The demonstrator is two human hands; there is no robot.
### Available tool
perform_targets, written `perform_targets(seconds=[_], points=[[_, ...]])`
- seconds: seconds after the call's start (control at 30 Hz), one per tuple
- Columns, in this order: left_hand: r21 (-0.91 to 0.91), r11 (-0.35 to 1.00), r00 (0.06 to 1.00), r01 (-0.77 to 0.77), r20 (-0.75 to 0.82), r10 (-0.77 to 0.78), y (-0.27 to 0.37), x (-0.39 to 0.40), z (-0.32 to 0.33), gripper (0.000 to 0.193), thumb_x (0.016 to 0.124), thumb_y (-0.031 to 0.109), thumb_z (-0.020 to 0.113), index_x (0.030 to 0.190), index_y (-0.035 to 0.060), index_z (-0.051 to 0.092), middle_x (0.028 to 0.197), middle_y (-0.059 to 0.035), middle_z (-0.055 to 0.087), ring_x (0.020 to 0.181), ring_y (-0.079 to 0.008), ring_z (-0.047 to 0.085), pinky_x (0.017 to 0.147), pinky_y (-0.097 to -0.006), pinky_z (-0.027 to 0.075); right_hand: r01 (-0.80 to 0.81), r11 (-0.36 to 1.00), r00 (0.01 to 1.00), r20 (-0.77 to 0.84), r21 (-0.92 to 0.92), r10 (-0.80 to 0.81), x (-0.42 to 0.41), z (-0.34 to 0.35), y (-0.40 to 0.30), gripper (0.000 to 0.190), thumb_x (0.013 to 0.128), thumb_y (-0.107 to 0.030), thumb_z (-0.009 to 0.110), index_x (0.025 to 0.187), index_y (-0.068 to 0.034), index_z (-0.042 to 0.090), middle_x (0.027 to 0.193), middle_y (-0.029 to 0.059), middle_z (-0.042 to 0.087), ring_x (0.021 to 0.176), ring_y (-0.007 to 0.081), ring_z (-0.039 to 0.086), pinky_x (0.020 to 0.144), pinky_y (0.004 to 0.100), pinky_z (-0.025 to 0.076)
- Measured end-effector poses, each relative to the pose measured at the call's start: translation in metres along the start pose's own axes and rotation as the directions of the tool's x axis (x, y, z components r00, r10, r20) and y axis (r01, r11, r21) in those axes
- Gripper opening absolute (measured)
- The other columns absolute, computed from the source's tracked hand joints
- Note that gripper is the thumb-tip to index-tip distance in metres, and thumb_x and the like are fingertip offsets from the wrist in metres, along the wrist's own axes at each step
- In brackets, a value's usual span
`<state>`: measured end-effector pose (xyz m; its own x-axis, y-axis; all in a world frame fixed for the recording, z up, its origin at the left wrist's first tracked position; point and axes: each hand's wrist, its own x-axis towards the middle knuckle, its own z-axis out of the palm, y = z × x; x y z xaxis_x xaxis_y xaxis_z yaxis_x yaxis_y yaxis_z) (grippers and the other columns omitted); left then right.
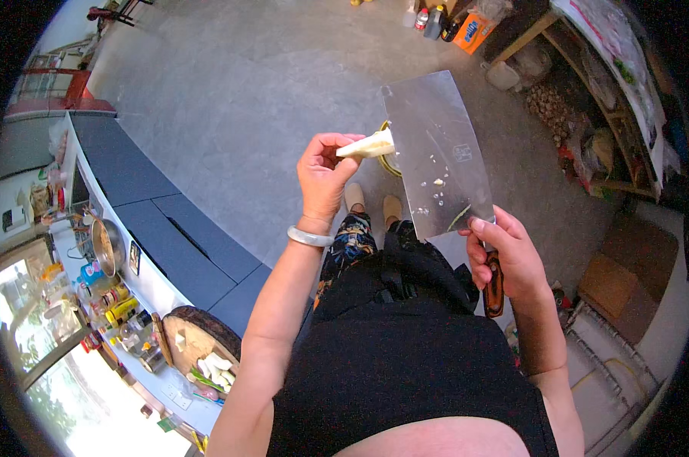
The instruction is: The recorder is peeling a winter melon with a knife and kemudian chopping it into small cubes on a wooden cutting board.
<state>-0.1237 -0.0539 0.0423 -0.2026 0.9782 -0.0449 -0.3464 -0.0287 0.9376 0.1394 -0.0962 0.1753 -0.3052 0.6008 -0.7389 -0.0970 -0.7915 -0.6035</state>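
Between the thumb and fingers of my left hand (324,177) is a pale, peeled piece of vegetable (364,145). Its far end meets the left edge of the cleaver (436,137) in view; whether the blade cuts into it I cannot tell. My right hand (513,251) grips the cleaver near the base of its dark wooden handle (493,288). Small white crumbs and a green sliver (459,217) cling to the broad blade. Behind the blade and the vegetable, a round container with a yellow rim (383,163) shows partly on the floor.
At left, a counter holds a round wooden chopping block (187,331) with white vegetable pieces (216,368), several bottles (121,308) and a metal pan (107,245). Dark cabinets (179,251) run below. An orange box (473,33) and wooden shelving (584,74) stand right; a metal-framed chair (613,285) is lower right.
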Motion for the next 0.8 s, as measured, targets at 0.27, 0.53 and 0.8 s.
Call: perform_targets(seconds=[0.27,0.53,0.8], points=[[0.208,0.974,0.992,-0.087,0.111,0.064,0.010,-0.003,-0.002,0.021,0.074,-0.009,0.061,0.092,0.0024,0.061,0.099,-0.0129,0.069,0.095,-0.0198,0.065,0.087,-0.0318,0.052,0.035,0.996,0.998,-0.042,-0.088,-0.039,-0.001,-0.002,0.010,0.020,0.094,-0.023,0.054,0.098,-0.004,0.053,0.062,0.0017,0.047,0.041,0.0108,0.045,0.039,0.0283,0.040],[0.261,0.963,0.987,-0.061,0.157,0.020,0.001,-0.004,-0.001,0.022,0.074,-0.009,0.060,0.094,0.0011,0.061,0.098,-0.0115,0.069,0.093,-0.0174,0.065,0.086,-0.0310,0.052,0.017,1.000,0.998,-0.055,-0.020,-0.019,-0.002,-0.007,0.021,0.021,0.094,-0.023,0.054,0.098,-0.002,0.052,0.061,0.0017,0.046,0.040,0.0106,0.043,0.038,0.0274,0.039],[0.273,0.962,0.985,-0.029,0.169,-0.018,-0.007,-0.008,0.015,0.020,0.074,-0.007,0.061,0.093,0.0017,0.063,0.096,-0.0095,0.069,0.089,-0.0147,0.065,0.083,-0.0290,0.052,-0.009,0.999,0.995,-0.095,0.038,0.013,-0.006,-0.014,0.024,0.019,0.095,-0.018,0.051,0.094,0.001,0.052,0.058,0.0009,0.043,0.037,0.0089,0.041,0.033,0.0279,0.037]])
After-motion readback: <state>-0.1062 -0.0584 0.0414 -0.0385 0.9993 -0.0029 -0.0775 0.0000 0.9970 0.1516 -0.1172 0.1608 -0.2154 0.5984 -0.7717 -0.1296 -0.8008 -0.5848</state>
